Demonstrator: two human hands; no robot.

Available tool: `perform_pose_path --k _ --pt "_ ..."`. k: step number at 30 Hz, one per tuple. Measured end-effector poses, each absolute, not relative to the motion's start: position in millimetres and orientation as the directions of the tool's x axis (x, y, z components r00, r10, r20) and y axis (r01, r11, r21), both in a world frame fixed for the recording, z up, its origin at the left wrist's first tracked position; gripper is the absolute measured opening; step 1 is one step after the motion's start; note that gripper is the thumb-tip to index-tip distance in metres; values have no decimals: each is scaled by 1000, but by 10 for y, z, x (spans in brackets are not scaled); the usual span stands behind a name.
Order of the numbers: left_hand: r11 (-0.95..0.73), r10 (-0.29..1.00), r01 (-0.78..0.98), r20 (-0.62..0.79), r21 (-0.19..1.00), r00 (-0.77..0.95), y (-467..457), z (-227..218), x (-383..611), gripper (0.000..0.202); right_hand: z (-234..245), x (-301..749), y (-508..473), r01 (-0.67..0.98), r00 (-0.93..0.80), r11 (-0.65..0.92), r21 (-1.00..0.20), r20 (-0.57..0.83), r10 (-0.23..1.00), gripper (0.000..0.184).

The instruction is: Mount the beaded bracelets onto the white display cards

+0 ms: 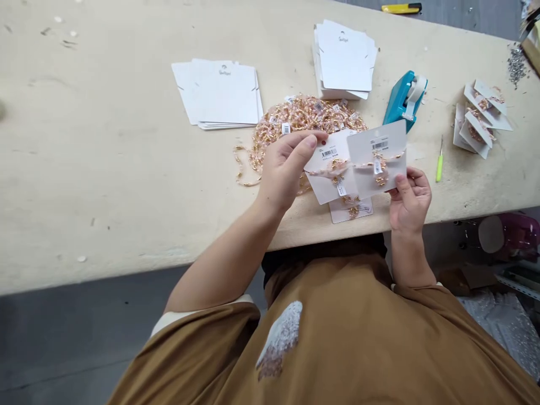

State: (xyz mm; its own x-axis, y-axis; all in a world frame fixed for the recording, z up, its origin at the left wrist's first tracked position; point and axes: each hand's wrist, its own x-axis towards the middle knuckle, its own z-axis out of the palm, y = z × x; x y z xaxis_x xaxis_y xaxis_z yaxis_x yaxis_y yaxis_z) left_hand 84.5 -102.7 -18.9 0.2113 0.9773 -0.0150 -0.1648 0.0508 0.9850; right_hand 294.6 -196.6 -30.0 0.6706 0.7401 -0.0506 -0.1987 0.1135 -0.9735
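Observation:
My left hand [284,171] pinches a white display card [324,183] by its edge, and my right hand [409,203] holds a second white card [377,160] just to the right. The two cards overlap. Each carries a barcode sticker and a gold-and-pink bead chain [337,169]. A third carded chain [351,209] lies on the table under them. Behind my left hand spreads a heap of loose gold-and-pink bead chains [304,119], with one strand [241,166] trailing left.
Stacks of blank white cards [217,93] [343,59] lie on the pale wooden table [105,169]. To the right are a teal tape dispenser [405,100], a green-handled awl [439,166] and a small pile of carded chains [481,119]. A yellow utility knife [400,8] lies beyond the far edge.

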Motion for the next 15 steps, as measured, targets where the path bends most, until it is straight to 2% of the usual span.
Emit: perform_pose_path --k 6,15 --pt "56 971 -103 -30 993 235 -1068 -164 856 48 -288 2850 -1967 -231 595 43 -972 -106 797 49" --pt "66 975 -136 -35 989 220 -1055 -182 856 44 -317 2868 -1975 -205 612 50 -977 -88 786 49"
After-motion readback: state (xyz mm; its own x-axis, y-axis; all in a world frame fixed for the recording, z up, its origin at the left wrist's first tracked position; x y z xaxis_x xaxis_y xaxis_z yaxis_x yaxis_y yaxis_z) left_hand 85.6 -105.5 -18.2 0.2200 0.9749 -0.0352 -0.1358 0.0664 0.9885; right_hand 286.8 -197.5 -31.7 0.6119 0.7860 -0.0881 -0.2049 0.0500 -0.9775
